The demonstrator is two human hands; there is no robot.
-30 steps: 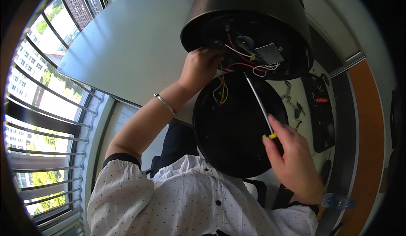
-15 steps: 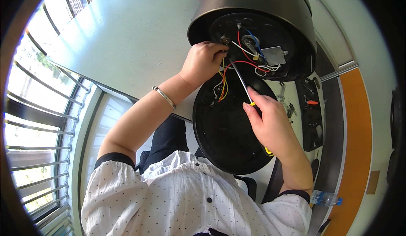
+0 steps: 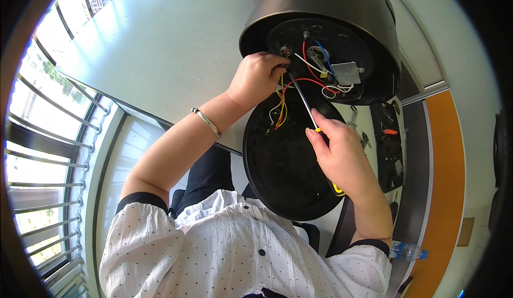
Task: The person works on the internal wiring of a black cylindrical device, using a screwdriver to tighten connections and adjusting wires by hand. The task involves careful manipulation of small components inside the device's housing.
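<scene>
A large dark metal cylindrical appliance (image 3: 331,1) lies tipped on the table, its black underside facing me with parts and wires exposed. At the left of that underside, my left hand (image 3: 254,80) pinches something small by a terminal; its fingertips hide what it is. My right hand (image 3: 342,151) is wrapped round the yellow handle of a screwdriver (image 3: 302,99). The shaft slants up and left, its tip close to my left fingertips. Below hangs a round black base cover (image 3: 283,177), joined by yellow and red wires (image 3: 282,107). A silvery metal plate (image 3: 346,73) sits among more wires inside.
The pale table (image 3: 155,41) spreads to the left, with barred windows (image 3: 48,153) beyond it. On the right lie a black tool tray (image 3: 390,143) holding an orange-red piece, and small metal parts (image 3: 364,139). A plastic bottle (image 3: 407,250) is at the lower right.
Both hands and the screwdriver keep nearly the same place at the terminal. The whole view has shifted slightly.
</scene>
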